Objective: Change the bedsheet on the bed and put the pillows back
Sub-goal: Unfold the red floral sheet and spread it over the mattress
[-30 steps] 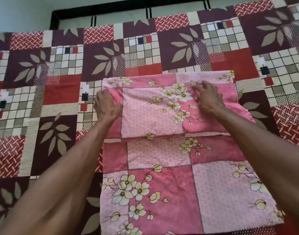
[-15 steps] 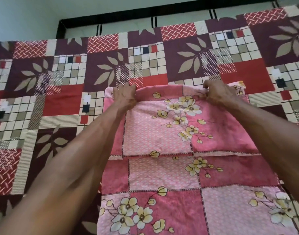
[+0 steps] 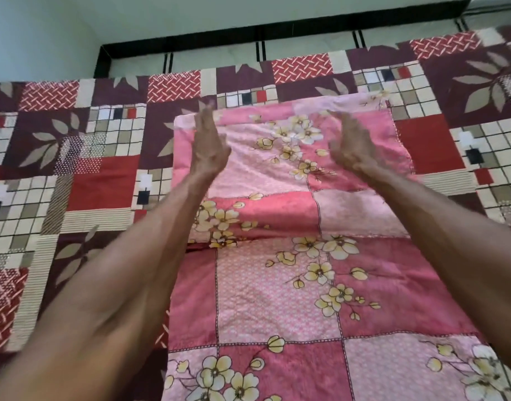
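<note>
A folded pink sheet with yellow flowers (image 3: pixel 277 285) lies on the bed, over the maroon, red and cream patchwork bedsheet (image 3: pixel 103 186). Its far part is folded into a thicker upper layer that ends near the bed's far edge. My left hand (image 3: pixel 209 143) hovers over the left part of that upper layer, fingers stretched and pointing away, holding nothing. My right hand (image 3: pixel 350 146) is over the right part, fingers straight too, palm facing down and inward. Both hands look blurred. No pillow is in view.
A black bed frame edge (image 3: pixel 248 33) runs along the far side with a pale green wall (image 3: pixel 46 30) behind it. A strip of pale mattress (image 3: pixel 213 59) shows between frame and patchwork sheet. The patchwork sheet extends left and right of the pink one.
Both hands have let go of the pink sheet's far edge, which they pinched half a second ago, and now have straight fingers. The fold has been pushed farther toward the far side.
</note>
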`<state>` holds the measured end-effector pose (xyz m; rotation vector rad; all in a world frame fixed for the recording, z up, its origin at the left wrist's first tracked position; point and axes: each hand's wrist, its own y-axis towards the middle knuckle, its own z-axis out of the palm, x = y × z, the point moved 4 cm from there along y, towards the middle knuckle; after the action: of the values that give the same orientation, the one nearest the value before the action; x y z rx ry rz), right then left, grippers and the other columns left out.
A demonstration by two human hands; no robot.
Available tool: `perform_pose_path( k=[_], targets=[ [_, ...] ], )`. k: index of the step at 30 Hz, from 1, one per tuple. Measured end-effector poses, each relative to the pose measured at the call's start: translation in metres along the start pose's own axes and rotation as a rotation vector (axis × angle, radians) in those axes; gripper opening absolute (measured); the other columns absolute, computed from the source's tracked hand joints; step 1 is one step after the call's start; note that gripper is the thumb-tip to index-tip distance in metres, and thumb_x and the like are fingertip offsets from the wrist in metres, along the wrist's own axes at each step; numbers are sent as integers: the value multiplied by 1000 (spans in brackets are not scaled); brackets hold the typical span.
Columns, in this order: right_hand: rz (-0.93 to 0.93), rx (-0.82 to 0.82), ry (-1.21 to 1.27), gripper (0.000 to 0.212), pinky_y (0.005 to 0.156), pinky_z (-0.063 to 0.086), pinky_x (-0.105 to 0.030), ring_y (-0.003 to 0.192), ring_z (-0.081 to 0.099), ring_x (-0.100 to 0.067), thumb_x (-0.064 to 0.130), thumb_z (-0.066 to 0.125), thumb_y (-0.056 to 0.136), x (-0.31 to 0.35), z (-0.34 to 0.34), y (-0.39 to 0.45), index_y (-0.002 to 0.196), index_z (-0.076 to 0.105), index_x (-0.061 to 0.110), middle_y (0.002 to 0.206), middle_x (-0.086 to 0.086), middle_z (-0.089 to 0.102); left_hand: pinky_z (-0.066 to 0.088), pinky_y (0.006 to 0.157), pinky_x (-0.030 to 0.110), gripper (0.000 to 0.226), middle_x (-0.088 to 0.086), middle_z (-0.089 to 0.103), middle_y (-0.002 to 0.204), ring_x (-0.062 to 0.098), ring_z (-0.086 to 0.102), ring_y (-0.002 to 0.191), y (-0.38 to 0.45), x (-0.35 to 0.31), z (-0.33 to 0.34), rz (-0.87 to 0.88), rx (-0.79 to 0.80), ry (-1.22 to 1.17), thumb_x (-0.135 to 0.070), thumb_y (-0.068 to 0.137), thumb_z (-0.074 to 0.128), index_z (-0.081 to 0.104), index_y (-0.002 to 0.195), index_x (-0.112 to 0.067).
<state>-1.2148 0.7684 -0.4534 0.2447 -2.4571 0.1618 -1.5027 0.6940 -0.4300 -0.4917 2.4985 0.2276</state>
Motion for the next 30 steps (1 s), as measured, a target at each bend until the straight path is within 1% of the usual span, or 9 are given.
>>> perform_pose_path(
  k=[3,6,10,14,17,21,23,26,30],
  targets=[
    [-14,182,-223,51,107,48,-55,119,54,-22,23,62,96,-30,28,-19,144,44,20,151,-13,44,22,124,40,52,10,42,154,24,38,142,-31,16,23,84,123,46,-4,99,55,43,149,-13],
    [2,227,-363,32,110,28,-77,134,46,-30,45,61,95,-45,33,-25,119,54,25,147,-10,44,33,121,48,43,7,50,148,24,44,136,-56,39,39,64,252,165,-21,101,58,51,143,-16],
    [107,181,-379,30,111,17,-81,150,26,-35,46,58,95,-57,19,-34,115,55,24,162,-11,30,36,117,47,45,6,49,145,24,44,135,-67,54,38,19,248,183,-33,99,61,55,139,-16],
    [181,92,-335,51,112,26,-75,145,32,-44,48,65,91,-69,8,-65,134,54,23,158,-17,33,42,106,45,50,9,54,135,27,49,124,-72,69,24,-75,185,204,-46,92,68,60,130,-15],
    [-2,9,-256,51,106,47,-56,124,49,-33,43,73,88,-51,2,-90,130,62,16,138,-14,50,47,100,45,49,8,61,123,26,55,116,-78,66,11,12,144,122,-57,88,68,67,117,-17],
    [-179,328,-227,66,111,37,-53,132,42,-24,58,76,81,-17,19,-126,137,58,29,144,-4,49,38,96,38,64,-6,58,121,14,48,114,-122,35,16,300,443,103,-73,74,69,67,117,-26],
    [-159,413,-300,56,111,33,-53,133,41,-23,57,75,82,-14,24,-130,131,64,31,142,-1,50,41,93,43,46,-9,62,120,17,54,112,-133,36,25,382,500,239,-61,79,73,68,115,-32],
    [-151,290,-222,29,101,51,-49,111,55,-21,33,73,91,-8,16,-115,116,74,19,129,-6,62,44,87,46,17,-3,71,104,24,60,98,-118,30,20,312,315,205,-32,90,70,74,106,-27],
    [-103,65,-286,25,98,46,-41,110,53,-24,19,78,87,2,8,-101,111,73,17,118,-8,61,30,82,34,19,0,63,102,20,51,97,-110,9,12,238,101,280,-20,88,71,62,105,-17]
  ],
)
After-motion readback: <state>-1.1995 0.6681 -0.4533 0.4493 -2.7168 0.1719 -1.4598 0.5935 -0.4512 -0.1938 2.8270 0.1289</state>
